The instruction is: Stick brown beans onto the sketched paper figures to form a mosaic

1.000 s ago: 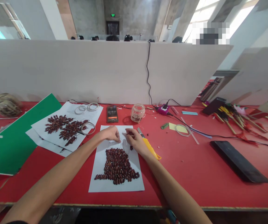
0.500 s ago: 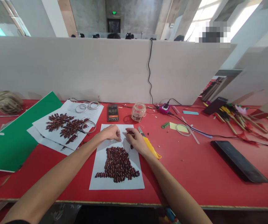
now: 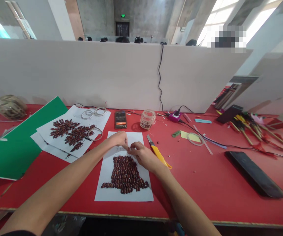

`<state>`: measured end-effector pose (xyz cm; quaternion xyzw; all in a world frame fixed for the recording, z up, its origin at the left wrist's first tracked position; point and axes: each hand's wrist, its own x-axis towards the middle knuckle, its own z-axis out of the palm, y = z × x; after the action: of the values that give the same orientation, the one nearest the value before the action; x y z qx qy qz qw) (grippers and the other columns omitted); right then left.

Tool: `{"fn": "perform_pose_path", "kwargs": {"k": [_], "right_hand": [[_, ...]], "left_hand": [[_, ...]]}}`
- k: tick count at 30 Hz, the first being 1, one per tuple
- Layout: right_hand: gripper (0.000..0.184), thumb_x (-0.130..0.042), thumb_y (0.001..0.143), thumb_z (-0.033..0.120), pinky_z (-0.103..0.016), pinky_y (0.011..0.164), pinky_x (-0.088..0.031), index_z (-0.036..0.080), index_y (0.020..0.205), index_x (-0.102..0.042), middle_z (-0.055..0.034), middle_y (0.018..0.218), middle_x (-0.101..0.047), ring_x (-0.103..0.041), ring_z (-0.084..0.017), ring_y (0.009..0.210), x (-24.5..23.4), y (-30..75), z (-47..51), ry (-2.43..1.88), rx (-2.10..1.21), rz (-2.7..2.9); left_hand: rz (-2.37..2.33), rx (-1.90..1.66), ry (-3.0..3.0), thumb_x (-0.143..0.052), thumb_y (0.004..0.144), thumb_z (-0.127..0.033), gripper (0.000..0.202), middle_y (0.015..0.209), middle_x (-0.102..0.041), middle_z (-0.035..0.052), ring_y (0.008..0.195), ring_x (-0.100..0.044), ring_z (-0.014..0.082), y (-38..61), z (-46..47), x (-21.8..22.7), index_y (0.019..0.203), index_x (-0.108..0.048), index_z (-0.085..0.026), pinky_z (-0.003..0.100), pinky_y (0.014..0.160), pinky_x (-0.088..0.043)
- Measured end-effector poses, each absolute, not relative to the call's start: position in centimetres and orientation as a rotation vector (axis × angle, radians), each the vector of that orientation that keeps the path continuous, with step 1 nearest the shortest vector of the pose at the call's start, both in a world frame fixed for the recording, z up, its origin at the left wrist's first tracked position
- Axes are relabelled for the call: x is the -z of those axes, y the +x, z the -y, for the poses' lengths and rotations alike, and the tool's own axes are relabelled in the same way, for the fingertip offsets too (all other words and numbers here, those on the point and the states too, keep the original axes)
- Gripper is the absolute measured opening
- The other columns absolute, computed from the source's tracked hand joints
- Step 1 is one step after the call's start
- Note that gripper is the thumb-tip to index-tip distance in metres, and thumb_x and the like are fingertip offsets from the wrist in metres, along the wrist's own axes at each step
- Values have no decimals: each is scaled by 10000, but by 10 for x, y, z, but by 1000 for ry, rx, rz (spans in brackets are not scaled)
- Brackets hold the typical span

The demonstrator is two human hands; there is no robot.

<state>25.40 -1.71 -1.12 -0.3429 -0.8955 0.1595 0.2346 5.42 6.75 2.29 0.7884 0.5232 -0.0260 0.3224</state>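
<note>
A white sheet of paper [image 3: 99,193] lies on the red table, with dark red beans [image 3: 125,173] set close together in rows on it. Above the bean rows, my left hand [image 3: 120,139] is curled with its fingertips pinched and pointing down. My right hand [image 3: 143,154] meets it from the right, fingers bent and closed at the tips. The fingertips of both hands touch or nearly touch over the upper part of the sheet. Whatever lies between them is too small to make out. Beside my right hand is a yellow utility knife [image 3: 159,154] with its blade out.
Left, more sheets carry a bean-covered leaf picture [image 3: 78,134] with tape rolls [image 3: 95,133] near a green board [image 3: 25,144]. Behind stand a phone [image 3: 120,119] and glass jar [image 3: 147,119]. Right are a purple power adapter [image 3: 175,115], cables and a black case [image 3: 255,173].
My right hand has moved left and its fingertips have come together with those of my left hand. The left hand stays nearly in place. The view has shifted slightly.
</note>
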Motion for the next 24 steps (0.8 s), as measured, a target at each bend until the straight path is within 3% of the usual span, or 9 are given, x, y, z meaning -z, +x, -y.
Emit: {"fn": "perform_pose_path", "kwargs": {"k": [7, 14, 19, 24], "right_hand": [[417, -519, 948, -8, -363, 924, -568, 240, 1161, -777, -103, 1228, -653, -613, -240, 1123, 10, 256, 17, -963, -346, 2623], [516, -475, 883, -52, -360, 979, -558, 250, 1149, -797, -99, 1244, -649, -676, -204, 1091, 14, 255, 15, -1009, -584, 2285], [518, -476, 872, -53, -351, 984, -556, 267, 1100, -814, -79, 1185, -681, -687, -195, 1078, 12, 254, 15, -1039, -664, 2203], [478, -493, 926, 6, -398, 1017, -553, 287, 1154, -805, -103, 1300, -650, -655, -225, 1169, 12, 260, 19, -985, -630, 2338]], "left_hand": [[-1430, 14, 2060, -903, 555, -326, 224, 588, -666, 1, 624, -605, 165, 48, -73, -22, 631, -751, -180, 240, 566, -391], [-1464, -162, 2019, -780, 750, -486, 303, 798, -759, 19, 780, -668, 181, 24, -73, -18, 781, -775, -184, 230, 613, -411], [-1471, -152, 2034, -846, 675, -480, 326, 701, -720, 16, 727, -655, 196, 29, -70, -12, 682, -707, -185, 246, 578, -374], [-1448, -203, 2108, -866, 657, -461, 344, 730, -701, 20, 711, -629, 194, 31, -63, -9, 707, -668, -185, 257, 573, -347]]}}
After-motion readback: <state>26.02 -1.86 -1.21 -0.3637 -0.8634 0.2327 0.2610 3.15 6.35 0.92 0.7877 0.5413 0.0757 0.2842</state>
